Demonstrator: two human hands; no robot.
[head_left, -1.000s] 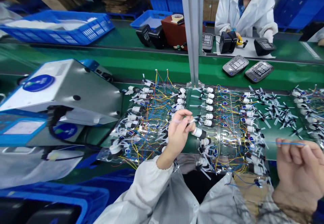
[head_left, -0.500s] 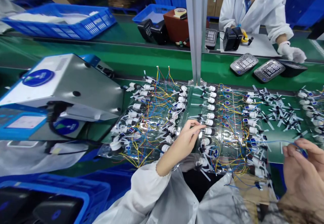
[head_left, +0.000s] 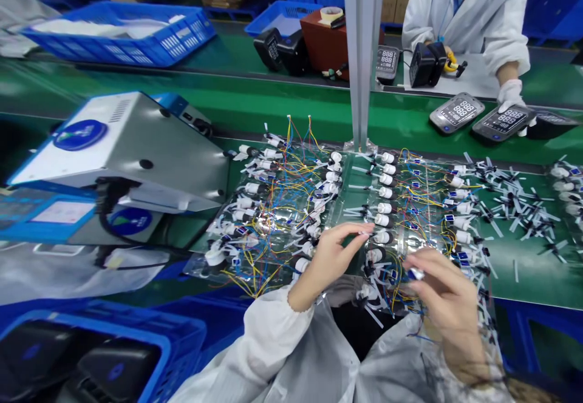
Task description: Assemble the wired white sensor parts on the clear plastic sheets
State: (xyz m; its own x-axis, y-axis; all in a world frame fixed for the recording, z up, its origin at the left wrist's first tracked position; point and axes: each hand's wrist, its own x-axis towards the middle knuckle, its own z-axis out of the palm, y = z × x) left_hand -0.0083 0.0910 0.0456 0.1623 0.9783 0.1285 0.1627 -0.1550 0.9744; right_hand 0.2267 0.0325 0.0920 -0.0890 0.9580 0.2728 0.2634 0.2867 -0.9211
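My left hand (head_left: 334, 254) hovers over a clear plastic tray (head_left: 282, 209) of small white-capped motors with coloured wires, its thumb and forefinger pinched on the tip of a small white-capped motor (head_left: 381, 237). My right hand (head_left: 444, 294) is at the near edge of a second tray (head_left: 419, 209), fingers curled round a small blue-and-white connector (head_left: 415, 274) on thin wires. Both arms wear white sleeves.
A grey and blue machine (head_left: 113, 160) with a black cable stands at the left. Loose white tube pieces (head_left: 514, 203) lie on the green mat at the right. An aluminium post (head_left: 362, 57) rises behind the trays. Across the conveyor a person in white handles display units (head_left: 458, 111). Blue crates (head_left: 118, 33) sit behind.
My right hand has swung in from the far right to the near edge of the tray, bringing the wire end with it. My left hand dropped lower onto a motor.
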